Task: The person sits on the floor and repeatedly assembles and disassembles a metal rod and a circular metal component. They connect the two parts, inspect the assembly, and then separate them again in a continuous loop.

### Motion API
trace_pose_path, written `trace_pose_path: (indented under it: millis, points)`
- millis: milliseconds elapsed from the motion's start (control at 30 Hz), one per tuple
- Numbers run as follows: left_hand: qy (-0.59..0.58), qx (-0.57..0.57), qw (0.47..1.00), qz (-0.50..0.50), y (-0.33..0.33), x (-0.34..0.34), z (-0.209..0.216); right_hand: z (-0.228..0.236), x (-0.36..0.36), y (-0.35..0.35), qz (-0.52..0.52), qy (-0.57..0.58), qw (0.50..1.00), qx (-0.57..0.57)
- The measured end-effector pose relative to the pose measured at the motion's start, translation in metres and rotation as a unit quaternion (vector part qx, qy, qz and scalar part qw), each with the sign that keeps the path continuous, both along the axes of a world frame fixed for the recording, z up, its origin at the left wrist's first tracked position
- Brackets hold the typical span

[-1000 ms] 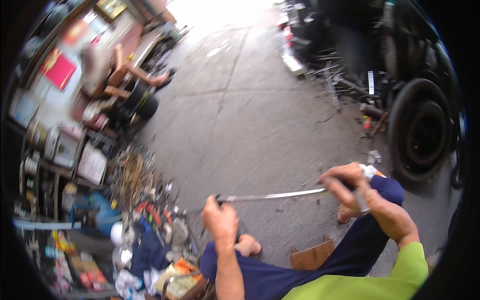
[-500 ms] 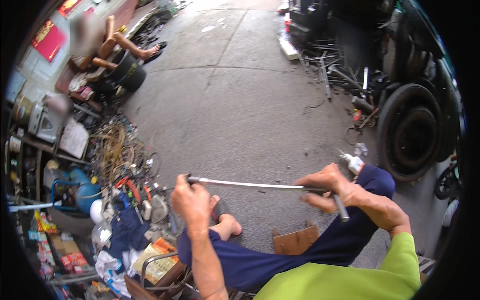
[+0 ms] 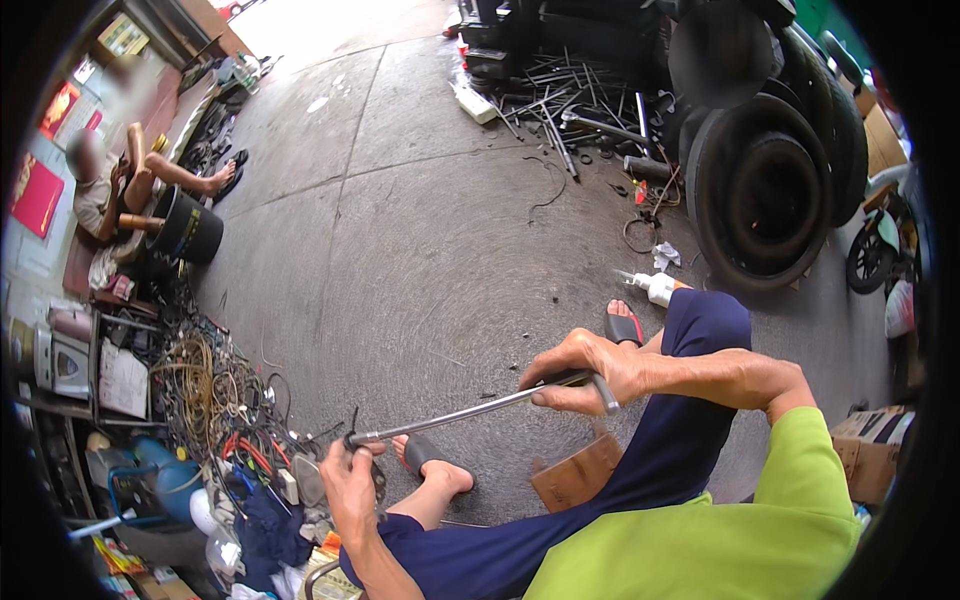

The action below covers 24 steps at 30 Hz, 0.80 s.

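Observation:
Between my two hands runs a thin, silvery metal rod point(image 3: 450, 416), slanting up to the right. Its left end carries a small dark fitting with a thin black piece sticking up; its right end has a dark, curved grey handle. My left hand point(image 3: 352, 485) is closed round the left end, fingers and thumb on the dark fitting. Closed over the handle is my right hand point(image 3: 590, 368), with the grey bend showing beyond the palm. The rod hangs above the floor in front of my knees. My fingers hide part of each end.
A brown wooden piece point(image 3: 577, 473) lies between my legs. A white bottle point(image 3: 657, 289) is by my right knee. Tyres point(image 3: 708, 190) and scattered metal rods point(image 3: 560, 125) are at far right. Tangled cords point(image 3: 190, 375) crowd the left. A person point(image 3: 100, 195) sits beside a black bucket point(image 3: 188, 228).
The rod has gone from nearly level to slanting, its left end now lower. Both hands have shifted left and my left hand down in the picture. The view has swung to the right.

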<state>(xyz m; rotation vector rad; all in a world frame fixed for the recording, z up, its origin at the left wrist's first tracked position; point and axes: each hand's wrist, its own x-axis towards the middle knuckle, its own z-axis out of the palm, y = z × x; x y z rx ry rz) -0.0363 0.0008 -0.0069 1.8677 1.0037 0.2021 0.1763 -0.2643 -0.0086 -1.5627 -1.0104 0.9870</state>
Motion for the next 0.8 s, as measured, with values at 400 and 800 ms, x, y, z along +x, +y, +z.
trace_pose_path:
  millis: [400, 800]
  points:
    - [-0.103, -0.229, 0.968, -0.009, 0.003, -0.021, -0.026, 0.001, 0.015, -0.014, 0.017, 0.064, 0.998, -0.012]
    - [0.043, -0.162, 0.986, 0.011, -0.005, -0.003, -0.046, -0.007, 0.018, -0.014, 0.013, 0.016, 1.000, -0.004]
